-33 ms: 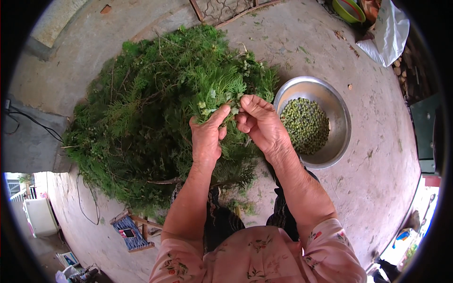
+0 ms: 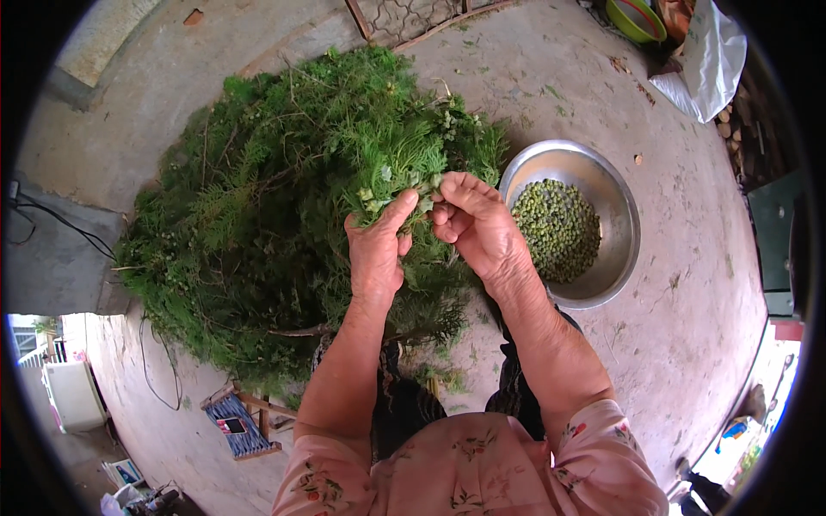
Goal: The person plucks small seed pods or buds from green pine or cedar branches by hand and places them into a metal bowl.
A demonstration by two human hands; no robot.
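Note:
My left hand [image 2: 376, 249] is closed around a leafy green conifer sprig [image 2: 400, 159], thumb on top. Pale green cones [image 2: 370, 196] show among its flat, scaly leaves. Against the sprig's right side, my right hand [image 2: 482, 225] pinches with thumb and fingertips at a small green cone [image 2: 428, 184], which the fingers partly cover. Beneath both hands spreads a big heap of cut conifer branches [image 2: 249, 189]. To the right of my right hand stands a wide metal basin [image 2: 618, 249], with many small green cones [image 2: 559, 228] in its bottom.
A small stool with a woven blue seat [image 2: 239, 425] stands at the lower left, near a loose black cable [image 2: 159, 344]. At the upper right are a green bowl [image 2: 632, 19] and a white sack [image 2: 707, 64]. Leaf bits litter the concrete floor [image 2: 680, 215].

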